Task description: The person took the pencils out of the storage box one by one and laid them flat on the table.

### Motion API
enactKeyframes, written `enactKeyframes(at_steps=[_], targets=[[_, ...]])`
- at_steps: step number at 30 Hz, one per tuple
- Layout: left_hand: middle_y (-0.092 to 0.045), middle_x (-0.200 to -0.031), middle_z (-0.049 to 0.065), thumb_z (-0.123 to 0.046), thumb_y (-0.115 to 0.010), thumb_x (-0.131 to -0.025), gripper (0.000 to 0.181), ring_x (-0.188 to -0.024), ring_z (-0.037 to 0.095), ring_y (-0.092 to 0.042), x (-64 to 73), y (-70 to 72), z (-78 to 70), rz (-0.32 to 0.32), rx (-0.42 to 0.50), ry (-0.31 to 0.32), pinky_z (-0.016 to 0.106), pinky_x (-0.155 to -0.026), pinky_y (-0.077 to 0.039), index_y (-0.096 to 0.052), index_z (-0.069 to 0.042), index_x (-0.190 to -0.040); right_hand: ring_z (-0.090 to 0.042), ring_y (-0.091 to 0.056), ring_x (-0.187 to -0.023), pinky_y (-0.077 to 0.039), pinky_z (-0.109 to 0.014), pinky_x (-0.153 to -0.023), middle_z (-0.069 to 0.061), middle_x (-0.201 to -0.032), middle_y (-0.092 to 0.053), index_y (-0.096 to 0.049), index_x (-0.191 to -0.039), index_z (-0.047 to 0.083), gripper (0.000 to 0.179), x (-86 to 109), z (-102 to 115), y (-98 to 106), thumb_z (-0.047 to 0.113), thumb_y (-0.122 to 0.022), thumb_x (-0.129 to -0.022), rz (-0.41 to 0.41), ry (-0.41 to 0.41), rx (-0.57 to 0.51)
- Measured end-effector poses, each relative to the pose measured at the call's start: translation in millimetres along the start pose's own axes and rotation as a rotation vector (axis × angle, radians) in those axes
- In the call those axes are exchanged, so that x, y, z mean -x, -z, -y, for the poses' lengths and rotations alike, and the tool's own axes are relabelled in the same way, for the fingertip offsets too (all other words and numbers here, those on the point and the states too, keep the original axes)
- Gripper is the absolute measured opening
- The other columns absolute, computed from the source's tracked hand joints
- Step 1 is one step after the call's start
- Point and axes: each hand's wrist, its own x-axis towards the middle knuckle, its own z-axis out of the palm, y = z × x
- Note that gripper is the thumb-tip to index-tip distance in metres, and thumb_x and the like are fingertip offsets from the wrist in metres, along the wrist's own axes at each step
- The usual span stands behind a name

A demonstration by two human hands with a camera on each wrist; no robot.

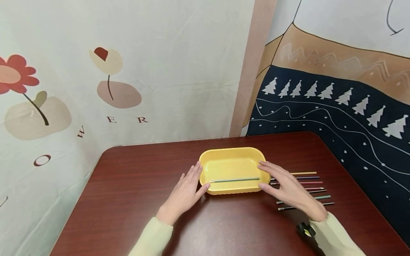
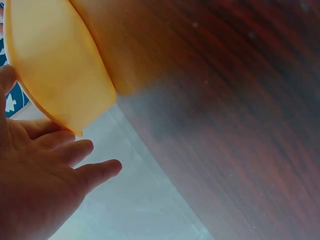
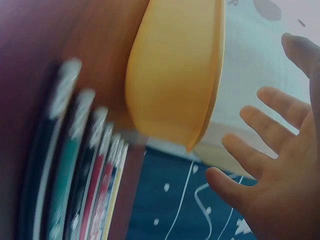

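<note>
A yellow plastic tray (image 1: 232,165) with rounded corners sits on the table, and one greenish pencil (image 1: 235,180) lies lengthwise along its near side. At the tray's left end is my left hand (image 1: 182,197), its fingers extended along the outside and its thumb by the near corner. The left wrist view shows its fingertips at the tray's rim (image 2: 35,100). My right hand (image 1: 291,186) hovers by the right end with fingers spread; in the right wrist view it appears apart from the tray (image 3: 172,75) and holds nothing.
Several pencils lie in a row to the right, partly hidden under my right hand, among them a teal pencil (image 1: 321,197) and a yellow pencil (image 1: 305,173). The dark red-brown table (image 1: 134,199) meets printed cloth hangings (image 1: 179,89) at its back and right edges.
</note>
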Motion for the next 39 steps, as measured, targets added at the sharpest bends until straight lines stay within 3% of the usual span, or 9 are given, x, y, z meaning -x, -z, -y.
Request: enactKeyframes(at_steps=[11, 25, 39], targets=[[-0.028, -0.168, 0.015, -0.049, -0.055, -0.106, 0.075, -0.153, 0.037, -0.029, -0.9, -1.5, 1.7, -0.009, -0.005, -0.008, 0.063, -0.119, -0.027, -0.036, 0.001, -0.159, -0.029, -0.046, -0.144, -0.038, -0.061, -0.113, -0.003, -0.155, -0.052, -0.060, -0.147, 0.016, 0.059, -36.5, 21, -23, 0.043, -0.073, -0.096, 0.067, 0.062, -0.054], [-0.026, -0.169, 0.014, -0.048, -0.054, -0.106, 0.075, -0.155, 0.036, -0.026, 0.9, 0.1, 0.4, 0.004, 0.009, 0.001, 0.062, -0.120, -0.025, -0.035, 0.000, -0.160, -0.030, -0.054, -0.138, -0.041, -0.052, -0.114, -0.009, -0.145, -0.061, -0.064, -0.141, 0.010, 0.055, -70.4, 24, -45, 0.038, -0.076, -0.095, 0.125, 0.117, -0.084], [-0.025, -0.169, 0.013, -0.050, -0.053, -0.106, 0.076, -0.155, 0.036, -0.026, 1.3, 0.3, 0.3, 0.005, 0.015, -0.001, 0.062, -0.120, -0.025, -0.034, 0.000, -0.160, -0.027, -0.060, -0.129, -0.047, -0.049, -0.110, -0.006, -0.136, -0.066, -0.066, -0.136, 0.010, 0.046, -90.1, 24, -61, 0.031, -0.077, -0.096, 0.297, 0.060, -0.067]])
